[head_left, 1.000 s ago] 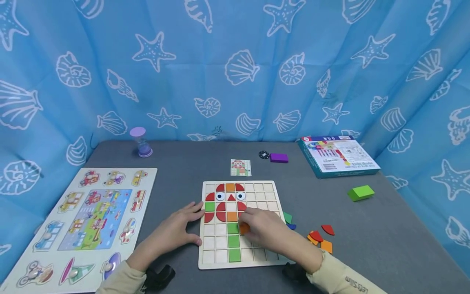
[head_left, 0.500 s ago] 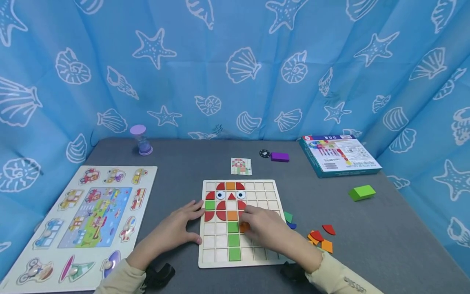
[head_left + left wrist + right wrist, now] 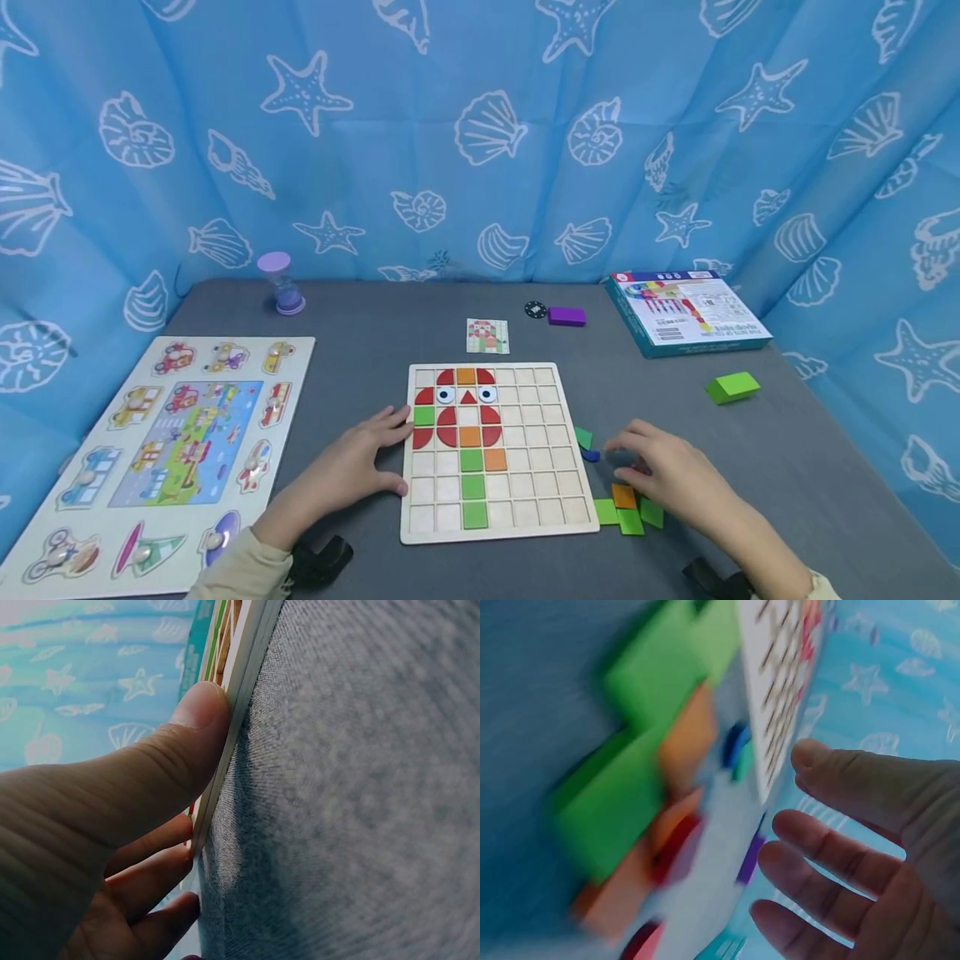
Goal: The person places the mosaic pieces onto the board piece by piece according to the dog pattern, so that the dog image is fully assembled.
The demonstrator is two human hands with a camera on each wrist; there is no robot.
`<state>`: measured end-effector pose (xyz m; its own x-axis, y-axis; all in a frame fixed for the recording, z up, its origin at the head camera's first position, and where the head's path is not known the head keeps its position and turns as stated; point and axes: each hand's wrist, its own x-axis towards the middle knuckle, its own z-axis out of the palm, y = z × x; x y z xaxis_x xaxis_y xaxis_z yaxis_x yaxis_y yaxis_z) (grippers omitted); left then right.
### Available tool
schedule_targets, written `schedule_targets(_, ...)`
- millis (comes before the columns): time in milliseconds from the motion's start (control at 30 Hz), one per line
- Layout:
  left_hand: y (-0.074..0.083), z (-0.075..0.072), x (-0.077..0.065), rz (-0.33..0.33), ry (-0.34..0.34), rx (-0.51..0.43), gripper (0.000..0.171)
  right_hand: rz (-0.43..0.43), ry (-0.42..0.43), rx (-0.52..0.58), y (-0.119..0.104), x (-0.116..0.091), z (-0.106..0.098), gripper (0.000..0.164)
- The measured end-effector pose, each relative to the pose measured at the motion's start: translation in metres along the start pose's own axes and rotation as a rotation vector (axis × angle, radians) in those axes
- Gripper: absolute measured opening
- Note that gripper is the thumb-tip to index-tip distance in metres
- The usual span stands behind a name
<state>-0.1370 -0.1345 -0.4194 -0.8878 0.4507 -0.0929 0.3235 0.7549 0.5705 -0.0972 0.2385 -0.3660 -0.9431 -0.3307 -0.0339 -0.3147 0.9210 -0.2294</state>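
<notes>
Head view: right hand, empty, fingers parted, hovers beside flat green and orange square tiles.
Left hand, spread, touches the pale wooden grid board at its left edge.

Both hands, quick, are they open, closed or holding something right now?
Left hand: open, touching the wooden board.
Right hand: open, empty, near loose tiles.
</notes>
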Motion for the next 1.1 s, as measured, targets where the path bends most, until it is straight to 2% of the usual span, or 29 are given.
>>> schedule_targets(233, 0.0, 0.001, 0.0, -0.004, -0.001, 0.009, 0.079, -0.067, -0.041, 0.012, 0.01, -0.02, 0.005, 0.02)
schedule_targets(467, -0.001, 0.001, 0.0, -0.01, -0.001, 0.005, 0.079, 0.026, -0.055, -0.071, 0.003, -0.017, 0.016, 0.019)
schedule_targets(733, 0.0, 0.001, 0.0, 0.012, 0.006, 0.011, 0.079, 0.024, -0.083, -0.08, 0.002, -0.012, 0.017, 0.023)
schedule_targets(900, 0.0, 0.0, 0.0, 0.03, 0.009, 0.006, 0.078, 0.015, -0.039, -0.072, -0.007, -0.004, 0.013, 0.022)
schedule_targets(1100, -0.001, 0.001, 0.0, 0.022, 0.012, 0.012, 0.078, -0.092, 0.056, -0.085, -0.029, 0.013, 0.013, 0.025)
